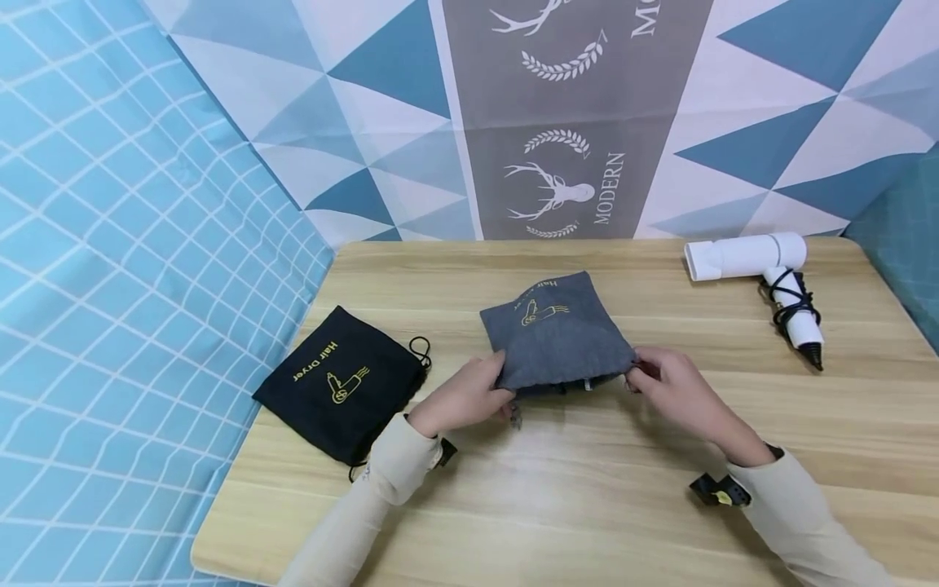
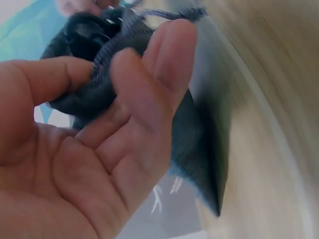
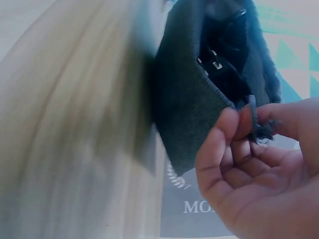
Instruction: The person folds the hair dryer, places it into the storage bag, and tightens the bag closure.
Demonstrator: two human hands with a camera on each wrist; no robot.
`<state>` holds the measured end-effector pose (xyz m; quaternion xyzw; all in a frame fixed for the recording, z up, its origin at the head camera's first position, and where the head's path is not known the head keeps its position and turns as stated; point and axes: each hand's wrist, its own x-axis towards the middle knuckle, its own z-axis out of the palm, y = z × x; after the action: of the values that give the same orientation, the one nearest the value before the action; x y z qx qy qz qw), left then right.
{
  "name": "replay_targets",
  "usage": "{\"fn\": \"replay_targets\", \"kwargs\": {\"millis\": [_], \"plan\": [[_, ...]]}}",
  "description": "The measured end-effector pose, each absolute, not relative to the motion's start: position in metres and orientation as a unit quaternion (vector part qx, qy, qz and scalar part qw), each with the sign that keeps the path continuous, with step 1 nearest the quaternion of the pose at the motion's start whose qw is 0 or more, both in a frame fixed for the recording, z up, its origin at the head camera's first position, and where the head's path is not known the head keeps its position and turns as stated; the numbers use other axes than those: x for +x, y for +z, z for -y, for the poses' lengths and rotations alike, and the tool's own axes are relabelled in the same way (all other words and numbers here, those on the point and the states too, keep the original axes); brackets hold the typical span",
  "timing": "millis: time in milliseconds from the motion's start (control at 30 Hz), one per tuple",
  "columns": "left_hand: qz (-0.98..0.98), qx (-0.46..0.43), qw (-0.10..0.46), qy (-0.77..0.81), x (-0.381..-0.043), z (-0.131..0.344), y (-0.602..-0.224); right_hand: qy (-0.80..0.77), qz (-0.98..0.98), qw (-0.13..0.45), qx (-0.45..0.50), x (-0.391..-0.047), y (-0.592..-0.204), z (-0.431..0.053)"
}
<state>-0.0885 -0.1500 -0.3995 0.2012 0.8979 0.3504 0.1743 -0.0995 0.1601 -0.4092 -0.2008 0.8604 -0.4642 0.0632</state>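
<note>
A grey drawstring bag with a yellow hair dryer print and "Hair" lettering is held up over the table, its mouth toward me. My left hand pinches the left corner of the mouth; in the left wrist view that hand has thumb and fingers on the gathered hem. At the opposite corner my right hand grips the edge, and the right wrist view shows the hand pinching fabric beside the knotted cord. Inside the open bag sits something black with small metallic pieces.
A black drawstring bag marked "Hair Dryer" lies flat at the left of the wooden table. At the back right lies a white hair dryer, its black cord wound round the handle. Patterned cloth hangs behind the table.
</note>
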Motion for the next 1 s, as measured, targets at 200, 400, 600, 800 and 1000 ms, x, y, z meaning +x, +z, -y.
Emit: {"fn": "replay_targets", "kwargs": {"millis": [200,400,600,800,1000], "plan": [[-0.806,0.176,0.196,0.53,-0.085,0.156,-0.389,-0.533,-0.815,0.114,-0.195,-0.097,-0.391,-0.173],[-0.782,0.181,0.147,0.578,-0.086,0.165,-0.375,-0.557,-0.795,0.151,-0.185,-0.1,-0.373,-0.191],[-0.84,0.204,0.11,0.491,-0.086,0.185,-0.355,-0.608,-0.765,0.1,-0.187,-0.099,-0.357,-0.208],[-0.867,0.219,0.08,0.441,-0.083,0.205,-0.333,-0.751,-0.614,0.074,-0.23,-0.099,-0.352,-0.22],[-0.886,0.238,-0.023,0.396,-0.08,0.214,-0.322,-0.784,-0.567,0.059,-0.244,-0.093,-0.352,-0.222]]}}
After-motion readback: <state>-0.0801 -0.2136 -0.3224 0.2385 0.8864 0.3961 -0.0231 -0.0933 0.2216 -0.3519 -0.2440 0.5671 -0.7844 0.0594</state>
